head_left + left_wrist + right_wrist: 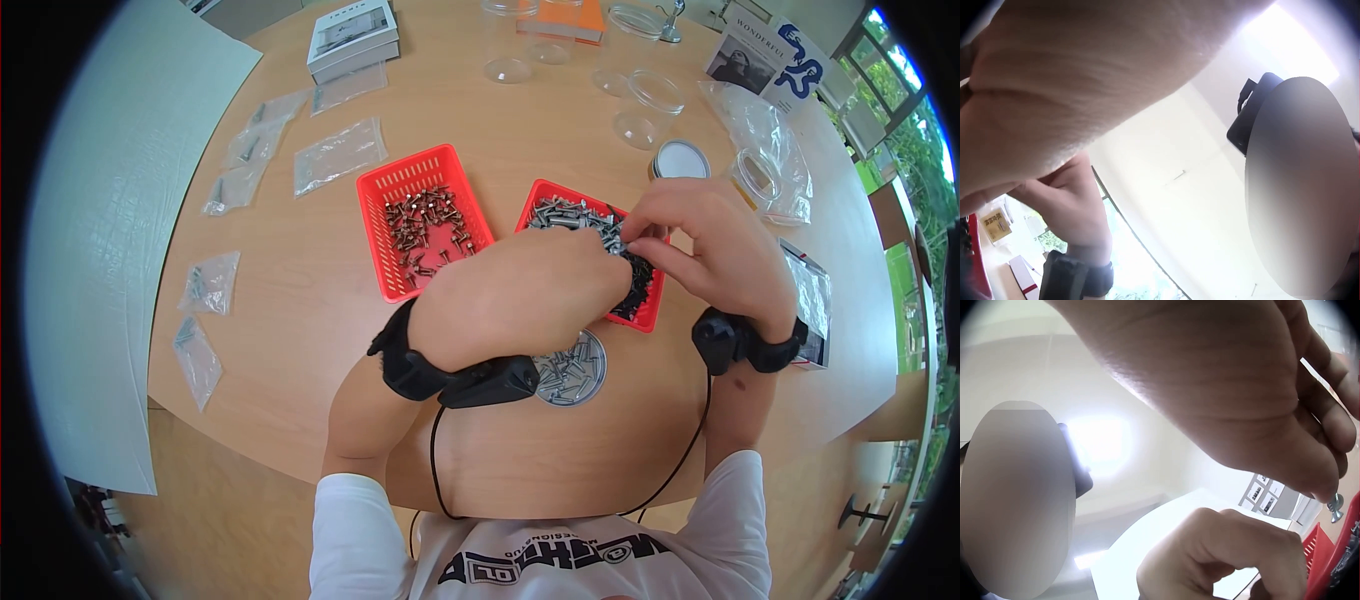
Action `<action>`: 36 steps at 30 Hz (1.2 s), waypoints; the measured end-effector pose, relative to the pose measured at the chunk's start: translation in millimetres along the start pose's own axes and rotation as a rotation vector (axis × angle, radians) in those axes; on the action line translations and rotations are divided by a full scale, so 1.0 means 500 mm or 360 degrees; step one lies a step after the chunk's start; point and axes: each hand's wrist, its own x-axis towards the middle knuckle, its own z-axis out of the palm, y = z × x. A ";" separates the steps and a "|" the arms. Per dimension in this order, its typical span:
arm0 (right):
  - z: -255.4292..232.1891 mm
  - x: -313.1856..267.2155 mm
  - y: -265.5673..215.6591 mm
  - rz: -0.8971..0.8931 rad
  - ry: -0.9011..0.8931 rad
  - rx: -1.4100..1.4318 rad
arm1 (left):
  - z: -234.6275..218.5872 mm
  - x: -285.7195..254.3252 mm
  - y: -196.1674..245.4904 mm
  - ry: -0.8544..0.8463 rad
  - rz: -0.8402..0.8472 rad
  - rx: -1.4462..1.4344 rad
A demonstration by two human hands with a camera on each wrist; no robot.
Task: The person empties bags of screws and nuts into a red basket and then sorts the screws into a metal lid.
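Observation:
Over the right red basket [540, 190], my right hand [725, 245] pinches a small silver screw [1335, 509] between thumb and fingertips. Silver and black screws fill that basket. My left hand [530, 290] reaches across the same basket with its fingers bent down; its fingertips are hidden in the head view, and I cannot tell whether they hold anything. In the right wrist view the left hand [1222, 556] shows curled fingers beside the basket. Below the hands sits a round dish [603, 375] of silver screws, partly covered by the left wrist.
A second red basket [375, 225] holds bronze-coloured screws. Small clear bags [340, 157] lie on the left. Clear jars [640, 120] and a round lid [682, 160] stand at the back. A large plastic bag [790, 160] and a box [812, 300] are on the right.

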 end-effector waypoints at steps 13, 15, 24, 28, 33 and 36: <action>-0.001 -0.064 -0.087 -0.0158 -0.0215 -0.0239 | -0.027 -0.031 -0.034 0.0283 -0.0113 0.0147; 0.028 -0.059 -0.084 -0.0223 -0.0299 -0.0309 | -0.024 -0.035 -0.042 0.0325 -0.0144 0.0161; 0.067 -0.035 -0.092 -0.0214 -0.0531 -0.0301 | -0.041 -0.035 -0.047 0.0238 -0.0267 0.0208; 0.068 -0.031 -0.091 -0.0177 -0.0524 -0.0313 | -0.037 -0.042 -0.048 0.0348 -0.0256 0.0198; 0.092 -0.023 -0.092 -0.0154 -0.0644 -0.0345 | -0.033 -0.042 -0.061 0.0394 -0.0195 0.0204; 0.077 -0.024 -0.081 -0.0154 -0.0447 -0.0251 | -0.034 -0.039 -0.065 0.0385 -0.0222 0.0193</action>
